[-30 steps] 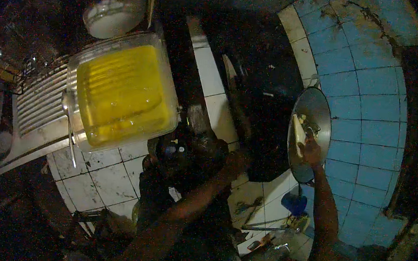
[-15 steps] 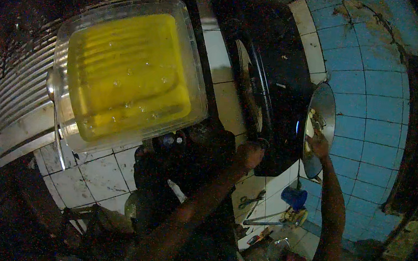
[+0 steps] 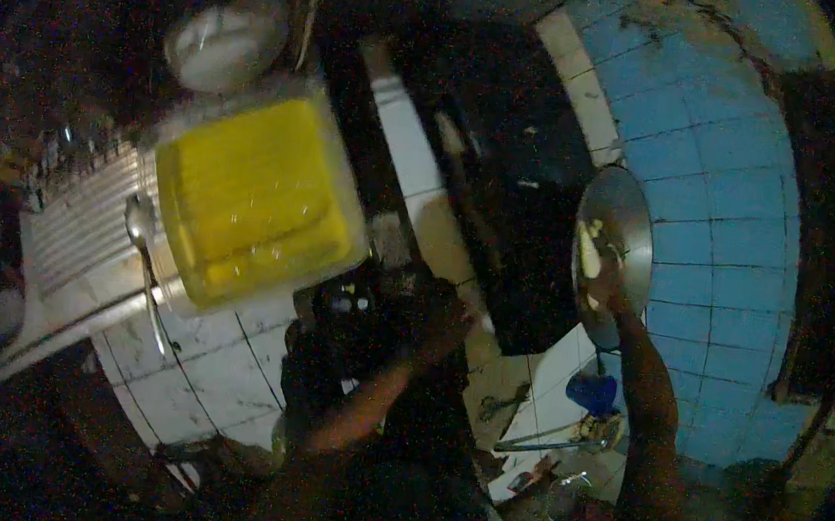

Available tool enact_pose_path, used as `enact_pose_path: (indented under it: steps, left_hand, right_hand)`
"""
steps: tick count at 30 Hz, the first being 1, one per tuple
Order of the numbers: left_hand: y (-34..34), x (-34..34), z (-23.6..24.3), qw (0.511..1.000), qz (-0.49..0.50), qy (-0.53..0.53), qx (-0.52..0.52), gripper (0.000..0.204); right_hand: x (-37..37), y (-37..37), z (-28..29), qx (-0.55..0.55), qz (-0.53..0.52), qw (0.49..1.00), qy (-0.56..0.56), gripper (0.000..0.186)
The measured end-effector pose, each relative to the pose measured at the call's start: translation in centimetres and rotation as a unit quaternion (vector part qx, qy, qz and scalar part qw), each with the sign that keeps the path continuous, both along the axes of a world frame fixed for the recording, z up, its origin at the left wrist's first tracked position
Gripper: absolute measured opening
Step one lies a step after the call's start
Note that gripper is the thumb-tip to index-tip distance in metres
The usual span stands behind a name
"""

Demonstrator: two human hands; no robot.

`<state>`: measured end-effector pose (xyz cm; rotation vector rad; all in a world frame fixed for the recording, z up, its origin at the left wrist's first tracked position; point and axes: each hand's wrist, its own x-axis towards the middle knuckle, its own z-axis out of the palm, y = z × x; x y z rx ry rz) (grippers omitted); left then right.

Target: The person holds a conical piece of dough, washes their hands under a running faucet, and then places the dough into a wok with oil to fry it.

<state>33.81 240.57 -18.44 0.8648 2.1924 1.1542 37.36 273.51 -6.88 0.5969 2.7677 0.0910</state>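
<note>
I can't tell what the left hand (image 3: 447,322) or right hand (image 3: 608,287) holds; pushing may tip the metal bowl (image 3: 636,221).

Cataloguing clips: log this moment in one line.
right hand: inside metal bowl, by pale food | left hand: blurred, grip unclear | scene: spoon, blue cup, yellow-filled tub

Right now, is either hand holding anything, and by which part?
Can't tell: the right hand is in the metal bowl by a pale piece, grip unclear; the left hand is too dark and blurred.
</note>
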Motion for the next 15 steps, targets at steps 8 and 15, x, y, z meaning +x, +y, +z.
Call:
enact_pose_path:
  steps: [8,15]
  left_hand:
    - [-8.2,-0.5,11.7,0.999,-0.008,-0.022,0.023,0.024]
    - [-4.9,-1.1,19.6,0.999,-0.029,0.017,-0.029,0.019]
  right_hand:
    - [-0.9,0.4,3.5,-0.055,-0.038,0.996,0.065,0.077]
    - [0.3,4.4,-1.7,-0.19,-0.028,0.97,0.148,0.066]
